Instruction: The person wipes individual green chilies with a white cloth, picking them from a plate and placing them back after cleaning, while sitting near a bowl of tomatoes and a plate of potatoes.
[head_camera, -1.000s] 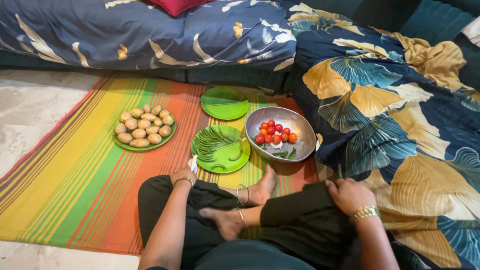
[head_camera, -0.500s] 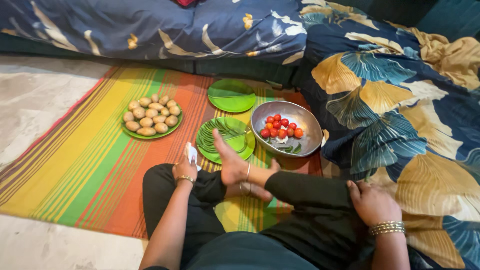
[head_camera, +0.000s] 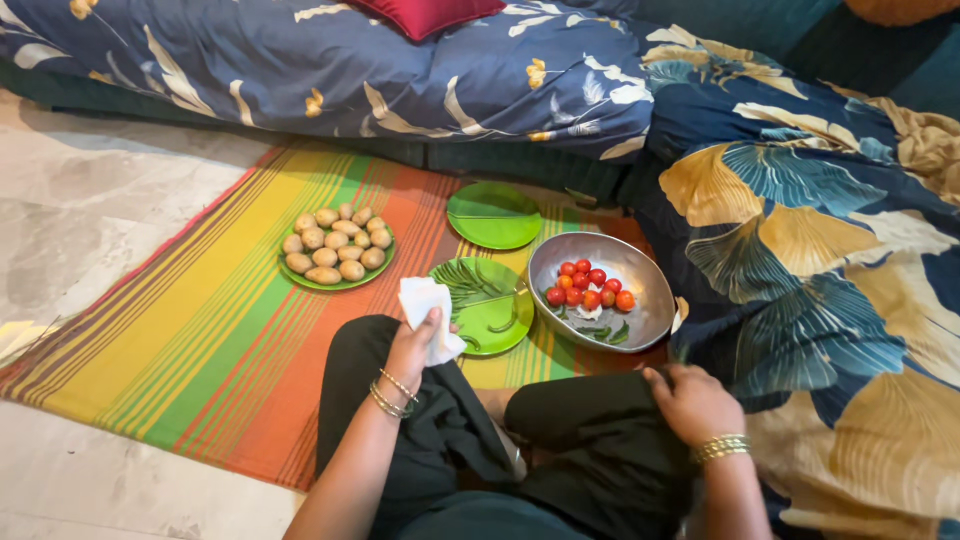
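- White cloth (head_camera: 427, 313): folded, pinched in the left hand (head_camera: 412, 352) and lifted above the left knee; half a second ago it sat low beside the knee, only partly showing
- Left hand: fingers clenched round the cloth's lower edge, bangles at the wrist; it has risen toward 12 o'clock, so the cloth now overlaps the near rim of the plate of green chillies (head_camera: 482, 306)
- Right hand (head_camera: 692, 401): resting palm-down on the right knee at 4 o'clock from the cloth, fingers curled on the dark trouser fabric, holding no object; a second ago it lay in much the same place
- Legs: the foot that was raised over the chilli plate half a second ago is now tucked away, both knees folded, so the plates are unobstructed
- Steel bowl (head_camera: 600, 291): at 3 o'clock from the chilli plate and touching it, holding red cherry tomatoes (head_camera: 589, 288)
- Empty green plate (head_camera: 494, 215): at 12 o'clock from the chilli plate, apart from it
- Plate of potatoes (head_camera: 336, 252): at 10 o'clock from the cloth, well apart
- Striped mat (head_camera: 200, 340): under all the dishes, with patterned bedding (head_camera: 800, 230) along 12 to 3 o'clock
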